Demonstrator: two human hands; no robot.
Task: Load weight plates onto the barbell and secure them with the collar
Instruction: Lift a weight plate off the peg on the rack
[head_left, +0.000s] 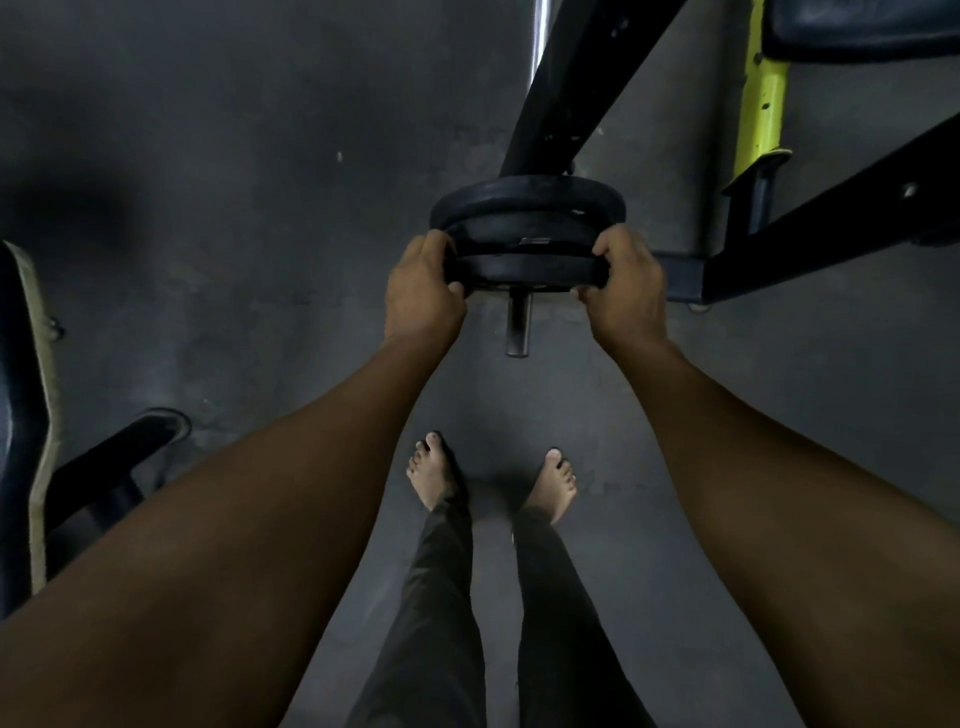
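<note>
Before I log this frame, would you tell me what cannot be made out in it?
Head view only:
- Plate markings: the nearest plate is dark and edge-on.
- Fingertips of the left hand and right hand: curled behind the plate.
- Collar: none visible on the bar end.
- The bar's far length: hidden behind the plates and black frame.

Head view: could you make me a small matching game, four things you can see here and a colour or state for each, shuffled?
Things:
1. nearest plate
2. bar end
3. post
4. feet

States:
A. bare, on the floor
B. yellow
C. gripped at both edges by the left hand and right hand
D. sticks out bare, no collar on it

Pairs: 1-C, 2-D, 3-B, 4-A
</note>
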